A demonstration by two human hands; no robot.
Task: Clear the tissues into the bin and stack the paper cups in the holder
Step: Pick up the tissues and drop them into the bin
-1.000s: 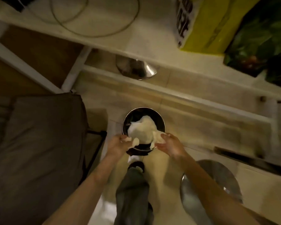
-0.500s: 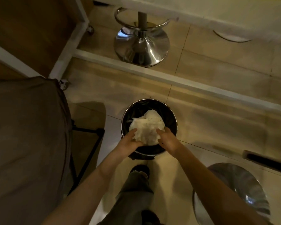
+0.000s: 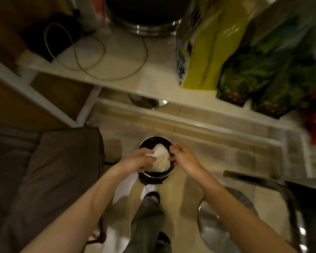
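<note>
1. One head-worn wide-angle camera is looking steeply down from standing height.
2. It is facing a counter (image 3: 128, 57) ahead and the floor (image 3: 217, 157) below.
3. Both forearms are reaching in from the bottom edge.

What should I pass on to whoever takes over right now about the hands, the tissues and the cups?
Left hand: pressed against the left side of the tissue wad.
Right hand: fingers curled at the wad's right side, over the rim.
Tissues: bunched in the top of the bin on the floor, piled at rim level.
Done: tissues are in the bin.
Left: push them down if needed, then stack the paper cups in the holder; neither cups nor holder are in view.
</note>
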